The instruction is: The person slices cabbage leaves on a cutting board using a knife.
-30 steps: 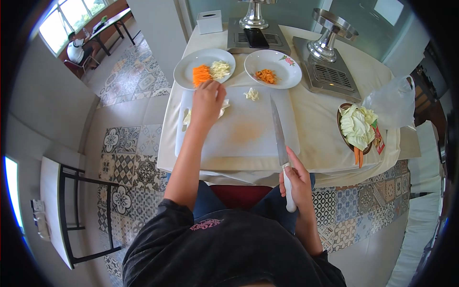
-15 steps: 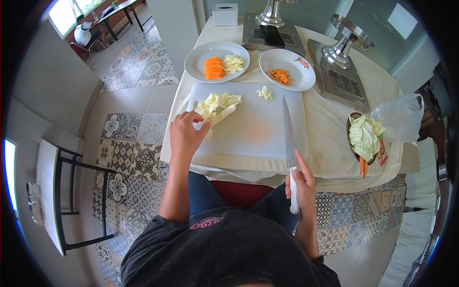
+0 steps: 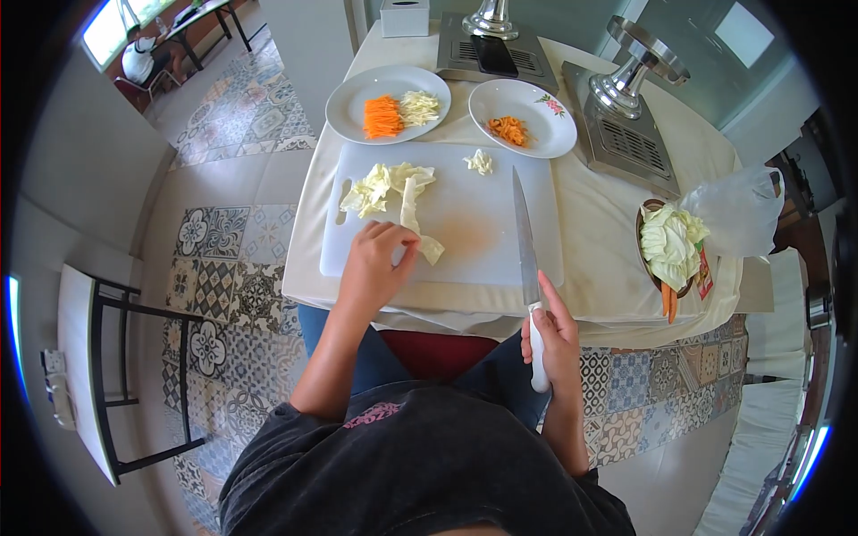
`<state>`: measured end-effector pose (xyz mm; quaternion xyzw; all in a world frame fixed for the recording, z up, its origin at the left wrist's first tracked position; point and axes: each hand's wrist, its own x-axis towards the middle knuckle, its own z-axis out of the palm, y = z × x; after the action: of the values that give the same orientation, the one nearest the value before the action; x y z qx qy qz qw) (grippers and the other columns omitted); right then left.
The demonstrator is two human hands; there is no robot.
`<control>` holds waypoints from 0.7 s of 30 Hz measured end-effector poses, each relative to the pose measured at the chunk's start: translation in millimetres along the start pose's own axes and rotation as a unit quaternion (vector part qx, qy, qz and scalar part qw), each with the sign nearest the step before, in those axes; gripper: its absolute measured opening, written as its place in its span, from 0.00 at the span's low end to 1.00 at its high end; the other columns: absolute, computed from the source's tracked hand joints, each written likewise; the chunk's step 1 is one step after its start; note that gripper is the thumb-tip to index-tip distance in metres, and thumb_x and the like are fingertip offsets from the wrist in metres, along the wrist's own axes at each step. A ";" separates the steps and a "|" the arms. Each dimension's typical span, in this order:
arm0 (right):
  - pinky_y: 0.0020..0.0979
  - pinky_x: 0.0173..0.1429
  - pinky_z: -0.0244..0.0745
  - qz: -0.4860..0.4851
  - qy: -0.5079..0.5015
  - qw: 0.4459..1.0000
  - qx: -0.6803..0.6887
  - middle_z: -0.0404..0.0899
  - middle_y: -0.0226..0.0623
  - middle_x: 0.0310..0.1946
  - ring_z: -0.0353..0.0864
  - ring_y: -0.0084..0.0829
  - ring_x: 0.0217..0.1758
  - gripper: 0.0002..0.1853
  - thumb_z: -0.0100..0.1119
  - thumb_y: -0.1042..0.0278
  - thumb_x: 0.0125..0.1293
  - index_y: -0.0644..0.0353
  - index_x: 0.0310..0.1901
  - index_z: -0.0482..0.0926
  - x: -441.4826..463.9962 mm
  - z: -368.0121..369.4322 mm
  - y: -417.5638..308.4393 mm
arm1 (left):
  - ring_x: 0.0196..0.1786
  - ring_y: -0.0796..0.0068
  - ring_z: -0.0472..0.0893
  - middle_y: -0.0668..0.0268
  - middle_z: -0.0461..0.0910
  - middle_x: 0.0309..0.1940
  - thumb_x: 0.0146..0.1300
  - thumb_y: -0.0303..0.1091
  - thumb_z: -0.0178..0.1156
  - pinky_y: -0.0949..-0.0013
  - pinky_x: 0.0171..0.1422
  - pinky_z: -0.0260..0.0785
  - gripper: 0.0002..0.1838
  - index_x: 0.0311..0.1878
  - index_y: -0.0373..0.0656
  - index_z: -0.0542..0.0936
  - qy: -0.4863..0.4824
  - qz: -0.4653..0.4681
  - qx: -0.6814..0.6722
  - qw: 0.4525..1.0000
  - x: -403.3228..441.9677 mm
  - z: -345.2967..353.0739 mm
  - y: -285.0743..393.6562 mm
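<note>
My right hand [image 3: 552, 344] is wrapped round the white handle of a kitchen knife [image 3: 525, 237], its blade pointing away over the right side of a white cutting board [image 3: 357, 255]. With fingers pinched, my left hand [image 3: 380, 261] holds a pale strip of cabbage leaf [image 3: 411, 210] near the board's front. Behind that strip, a loose heap of cabbage leaf [image 3: 371, 189] lies at the board's left. A small clump of cabbage pieces [image 3: 479, 162] sits near the back edge. The left fingertips are partly hidden.
Beyond the board stand a plate [image 3: 344, 121] of carrot and pale shreds and a bowl [image 3: 559, 138] with carrot bits. Two metal stands [image 3: 626, 138] are behind, one bearing a phone [image 3: 494, 55]. At right are a basket of cabbage [image 3: 670, 246], carrots [image 3: 668, 302] and a plastic bag [image 3: 737, 210].
My left hand has moved right and nearer to me, drawing a cabbage strip apart from the heap. The right hand keeps the knife in much the same pose. The view has shifted slightly.
</note>
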<state>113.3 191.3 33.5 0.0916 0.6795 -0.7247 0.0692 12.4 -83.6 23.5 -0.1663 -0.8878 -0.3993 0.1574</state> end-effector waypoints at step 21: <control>0.23 0.24 0.68 -0.012 -0.021 1.000 -0.004 0.75 0.32 0.26 0.71 0.19 0.19 0.30 0.49 0.70 0.78 0.53 0.79 0.59 -19.0 -0.1 -5.8 | 0.63 0.61 0.72 0.71 0.79 0.56 0.58 0.36 0.70 0.53 0.66 0.61 0.09 0.41 0.48 0.83 -0.031 0.132 0.155 0.979 14.4 25.0 -3.2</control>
<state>130.5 191.3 43.4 0.0680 0.6821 -0.7242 0.0752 -5.5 -64.1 11.5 -0.2675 -0.9136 -0.2273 0.2051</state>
